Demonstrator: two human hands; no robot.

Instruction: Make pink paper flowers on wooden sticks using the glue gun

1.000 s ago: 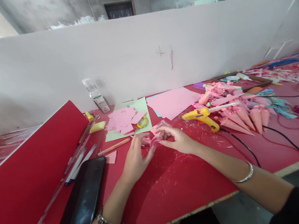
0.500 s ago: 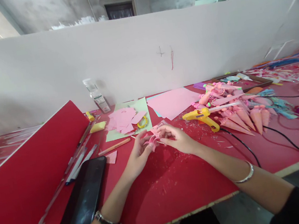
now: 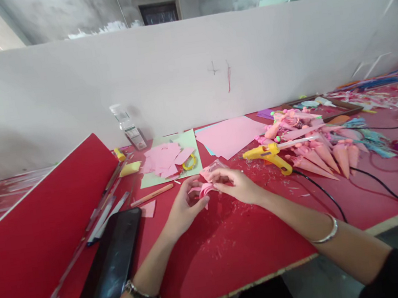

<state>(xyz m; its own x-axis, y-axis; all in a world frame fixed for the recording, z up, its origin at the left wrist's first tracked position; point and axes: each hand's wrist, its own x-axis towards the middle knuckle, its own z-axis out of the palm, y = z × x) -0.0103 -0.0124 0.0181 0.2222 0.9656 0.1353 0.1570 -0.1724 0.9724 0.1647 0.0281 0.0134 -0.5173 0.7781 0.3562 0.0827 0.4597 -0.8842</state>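
A small curled piece of pink paper [image 3: 207,188] is held between both hands over the red tabletop [image 3: 214,260]. My left hand [image 3: 184,205] curves around its left side, thumb and fingers pinching it. From the right, my right hand [image 3: 239,185] grips its edge between thumb and forefinger. Just beyond the fingers lies a clear bag with something pink in it [image 3: 212,167], partly hidden. A yellow hot glue gun [image 3: 268,155] rests right of my right hand. Behind my hands, pink paper pieces [image 3: 163,159] and yellow-handled scissors [image 3: 190,162] lie on a pale green sheet [image 3: 147,180].
To the left are a black phone or tablet [image 3: 109,262], a leaning red board [image 3: 49,244] and a wooden stick [image 3: 152,195]. A plastic bottle [image 3: 132,131] stands near the white partition [image 3: 174,78]. Pink cones [image 3: 318,154] pile up at right, beside the glue gun's black cord [image 3: 323,190].
The pink paper has been turned and now shows as a more open curl. My left fingers have shifted slightly around it. A thin stick seen between my hands earlier is less visible.
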